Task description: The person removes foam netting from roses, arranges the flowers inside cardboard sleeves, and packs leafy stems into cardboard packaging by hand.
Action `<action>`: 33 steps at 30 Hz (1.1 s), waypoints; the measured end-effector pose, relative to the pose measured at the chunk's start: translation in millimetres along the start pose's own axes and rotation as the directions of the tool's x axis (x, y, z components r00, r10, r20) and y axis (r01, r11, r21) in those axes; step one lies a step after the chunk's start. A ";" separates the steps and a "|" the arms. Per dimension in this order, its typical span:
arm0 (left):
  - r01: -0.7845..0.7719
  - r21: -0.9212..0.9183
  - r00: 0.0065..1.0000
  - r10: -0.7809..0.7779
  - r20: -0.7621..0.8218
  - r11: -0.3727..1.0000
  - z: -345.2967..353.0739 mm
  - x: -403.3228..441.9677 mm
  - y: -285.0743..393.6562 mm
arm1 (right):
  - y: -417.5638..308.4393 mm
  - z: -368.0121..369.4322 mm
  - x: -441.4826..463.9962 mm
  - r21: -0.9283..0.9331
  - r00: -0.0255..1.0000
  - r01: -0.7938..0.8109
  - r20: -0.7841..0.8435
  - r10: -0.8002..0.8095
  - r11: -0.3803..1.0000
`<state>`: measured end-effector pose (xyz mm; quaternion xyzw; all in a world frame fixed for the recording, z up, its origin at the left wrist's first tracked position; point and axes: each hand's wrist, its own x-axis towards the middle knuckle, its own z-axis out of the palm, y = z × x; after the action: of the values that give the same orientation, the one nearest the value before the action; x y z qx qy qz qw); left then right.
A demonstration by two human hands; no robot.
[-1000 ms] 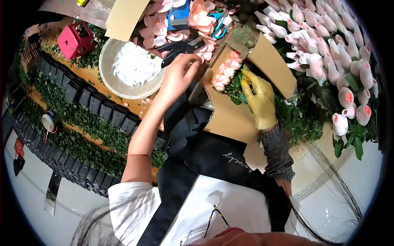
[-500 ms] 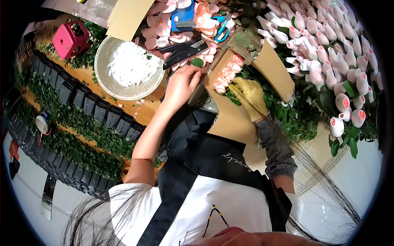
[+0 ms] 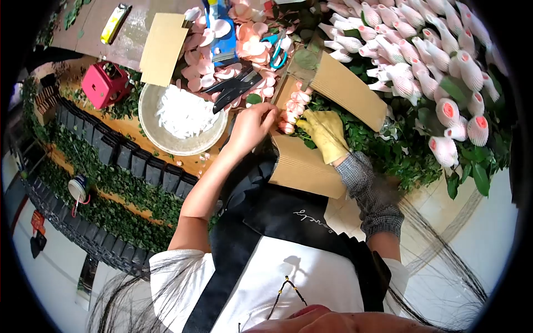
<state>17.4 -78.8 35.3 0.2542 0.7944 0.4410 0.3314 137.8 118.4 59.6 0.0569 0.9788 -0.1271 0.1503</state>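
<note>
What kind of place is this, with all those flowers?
Probably a flower-packing workroom, maybe part of a flower shop. Lots of net-sleeved pink flowers are crowded together, roses lie in corrugated cardboard, and loose petals are scattered about.

Petals (image 3: 252, 41) lie over the table (image 3: 89, 28), a stapler (image 3: 236, 90) among them near its front edge, scissors (image 3: 280, 53) behind, rightward. Left, before that edge, sits a bowl (image 3: 152, 131). Roses (image 3: 294, 107) line the cardboard (image 3: 308, 167); netted blooms (image 3: 411, 55) fill the right.
</note>
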 end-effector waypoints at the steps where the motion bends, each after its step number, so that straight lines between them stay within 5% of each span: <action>1: 0.060 -0.162 0.996 -0.049 0.072 0.985 5.2 4.6 -3.0 | -0.9 -1.0 0.2 0.012 0.998 -0.033 0.055 0.032 0.999; 3: 0.131 -0.375 0.984 -0.076 0.158 0.918 11.4 14.6 -2.9 | -2.5 -4.7 -1.6 0.073 0.998 -0.050 0.052 0.047 0.996; 9: 0.122 -0.259 0.992 -0.109 0.062 0.958 4.3 28.0 1.7 | -12.4 -12.1 2.0 0.095 0.971 -0.061 0.237 0.036 0.994; 12: 0.120 -0.239 0.991 -0.101 0.089 0.964 4.2 31.8 14.5 | -17.9 4.0 1.7 0.058 0.999 0.008 0.047 -0.011 0.998; 14: 0.185 -0.336 0.935 -0.060 0.349 0.924 9.5 35.2 17.4 | -19.1 15.4 6.5 -0.102 0.988 -0.003 0.156 0.019 0.995; 15: 0.410 -0.425 0.852 -0.173 0.494 0.807 13.3 36.5 26.5 | -18.8 21.0 5.7 -0.172 0.987 0.019 0.159 0.009 0.985; 16: 0.457 -0.371 0.819 -0.220 0.529 0.809 16.4 41.3 27.6 | -19.4 20.5 6.5 -0.243 0.987 0.038 0.159 0.001 0.969; 17: 0.360 -0.271 0.842 -0.186 0.506 0.893 32.0 47.5 -4.2 | -15.9 7.4 3.3 -0.166 0.982 0.056 0.185 -0.024 0.985; 18: 0.252 -0.164 0.865 -0.147 0.480 0.954 42.0 57.1 -30.2 | -2.4 -5.3 -8.9 0.066 0.987 0.155 0.026 -0.157 0.986; 20: 0.274 -0.114 0.852 -0.186 0.489 0.955 19.5 48.6 20.8 | 11.1 -3.3 -14.9 0.239 0.997 0.032 0.060 -0.047 0.971; 21: 0.331 -0.240 0.815 -0.148 0.560 0.913 26.0 50.6 -0.5 | 14.9 -14.0 -17.3 0.352 0.995 0.011 0.085 -0.044 0.936; 22: 0.260 -0.290 0.801 -0.039 0.597 0.921 32.7 53.2 -14.9 | 14.6 -29.7 -19.1 0.458 0.993 -0.013 0.114 -0.044 0.889; 23: 0.035 -0.045 0.885 -0.010 0.465 0.998 30.4 46.2 1.4 | 4.2 -57.2 -18.0 0.571 1.000 0.000 0.017 -0.012 0.821; 24: 0.217 -0.161 0.861 -0.111 0.497 0.963 40.6 44.1 -6.0 | -5.9 -87.9 -9.7 0.683 0.996 0.087 -0.087 -0.037 0.726; 26: 0.254 -0.213 0.838 -0.105 0.535 0.943 36.7 38.6 8.4 | -26.0 -132.1 12.6 0.900 0.946 0.258 -0.309 0.097 0.351; 28: 0.164 -0.218 0.877 -0.041 0.479 0.962 38.4 36.4 14.7 | -31.6 -173.2 60.6 0.734 0.748 0.430 -0.616 0.247 0.526; 30: 0.024 -0.089 0.848 0.027 0.530 0.996 38.7 41.6 9.7 | 3.8 -178.0 172.8 0.470 0.260 0.140 -0.867 0.426 0.871; 32: 0.051 -0.200 0.906 0.039 0.422 0.978 53.9 41.4 -14.2 | 27.3 -165.5 229.1 0.955 0.519 0.131 -0.296 0.802 0.267; 33: -0.082 -0.082 0.930 0.106 0.353 0.993 51.1 39.5 -9.5 | 38.2 -139.5 269.6 0.916 0.457 0.106 -0.390 0.800 0.386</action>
<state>28.9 -28.7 -5.0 0.3566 0.6930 0.4290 0.4567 -151.2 211.9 96.2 0.4161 0.6723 -0.5094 -0.3398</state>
